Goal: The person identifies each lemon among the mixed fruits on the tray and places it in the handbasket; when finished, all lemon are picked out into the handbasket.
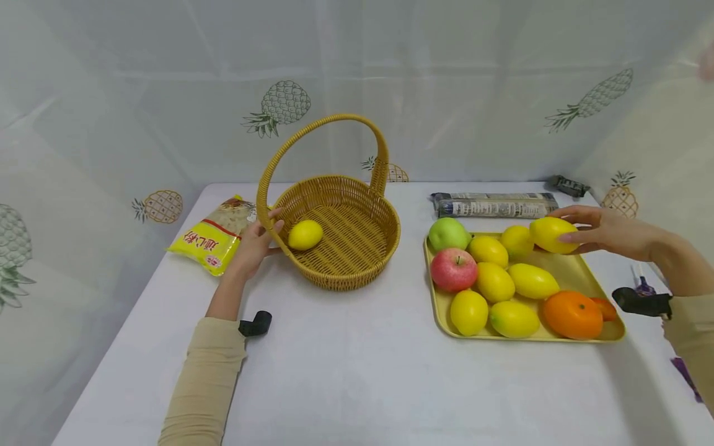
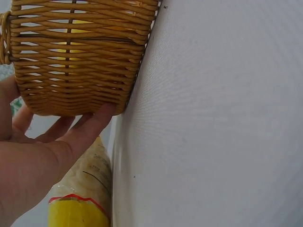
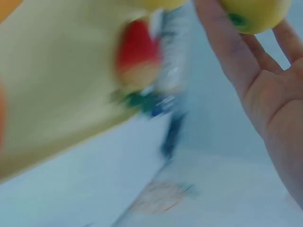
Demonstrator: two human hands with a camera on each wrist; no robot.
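A wicker basket (image 1: 346, 282) with a tall handle stands left of centre, with one lemon (image 1: 305, 235) inside. My left hand (image 1: 253, 248) touches the basket's outer left side; in the left wrist view its fingers (image 2: 87, 130) lie against the woven wall. At the right, my right hand (image 1: 610, 232) holds another lemon (image 1: 552, 235) between thumb and fingers, above the back of a yellow tray (image 1: 580, 272). That lemon shows partly in the right wrist view too. Several lemons (image 1: 495, 282), a green apple (image 1: 449, 235), a red apple (image 1: 453, 270) and an orange fruit (image 1: 572, 314) lie on the tray.
A yellow bag of macaroni (image 1: 214, 238) lies left of the basket. Behind the tray are a long clear packet (image 1: 493, 205) and a small dark packet (image 1: 568, 185). A purple-wrapped item (image 1: 644, 287) lies right of the tray. A blurred red thing (image 3: 138, 49) appears in the right wrist view.
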